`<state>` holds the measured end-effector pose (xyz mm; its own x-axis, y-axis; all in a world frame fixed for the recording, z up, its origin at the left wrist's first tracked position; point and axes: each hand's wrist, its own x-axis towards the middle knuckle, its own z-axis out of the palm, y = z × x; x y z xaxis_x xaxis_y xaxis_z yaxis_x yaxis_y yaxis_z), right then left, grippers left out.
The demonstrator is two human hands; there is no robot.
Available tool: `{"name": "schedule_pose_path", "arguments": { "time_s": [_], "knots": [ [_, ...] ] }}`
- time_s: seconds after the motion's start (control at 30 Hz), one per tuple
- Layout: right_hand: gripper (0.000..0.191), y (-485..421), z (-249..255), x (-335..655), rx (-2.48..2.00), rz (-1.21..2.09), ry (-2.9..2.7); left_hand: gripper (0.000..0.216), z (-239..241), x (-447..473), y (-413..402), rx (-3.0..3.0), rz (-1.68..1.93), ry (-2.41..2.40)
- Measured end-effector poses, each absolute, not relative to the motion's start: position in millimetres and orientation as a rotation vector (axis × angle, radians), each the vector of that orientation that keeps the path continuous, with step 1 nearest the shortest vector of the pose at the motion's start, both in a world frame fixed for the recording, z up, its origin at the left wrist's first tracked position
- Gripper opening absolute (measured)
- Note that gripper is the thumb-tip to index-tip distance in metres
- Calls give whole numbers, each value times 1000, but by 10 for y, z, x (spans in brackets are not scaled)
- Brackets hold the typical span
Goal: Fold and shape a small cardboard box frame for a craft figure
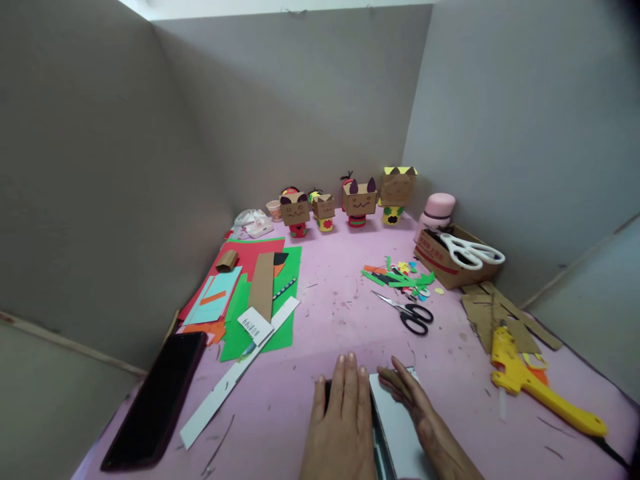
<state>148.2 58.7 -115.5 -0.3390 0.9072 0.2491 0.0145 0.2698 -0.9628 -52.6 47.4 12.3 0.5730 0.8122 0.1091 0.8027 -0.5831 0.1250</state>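
Note:
My left hand (343, 423) lies flat, palm down and fingers stretched forward, over a dark piece (328, 395) at the bottom middle. Most of that piece is hidden beneath it. Beside it, my right hand (423, 421) is tilted on its edge with fingers extended, against a white flat panel (397, 437). A dark gap with a greenish strip shows between the panel and my left hand. Whether the two pieces are joined I cannot tell. Black-handled scissors (407, 312) lie beyond my right hand, blades pointing left.
A yellow glue gun (525, 387) rests at right near cardboard scraps (493, 320) and a box (440, 263) holding white scissors (467, 252). Paper scraps (400, 277) lie centre-right. Left are a phone (155, 400), white strip (235, 377) and green sheets (280, 340). Cardboard cat figures (359, 200) stand behind.

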Motion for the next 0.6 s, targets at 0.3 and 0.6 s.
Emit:
{"name": "schedule_pose_path", "arguments": {
  "time_s": [0.3, 0.6],
  "knots": [
    [66, 366, -327, 1357, -1072, 1316, -1429, 102, 465, -782, 395, 2547, 442, 1659],
    [117, 401, -260, 1386, -992, 1321, -1801, 121, -167, -1175, 297, 2019, 542, 1360]
  ]
}}
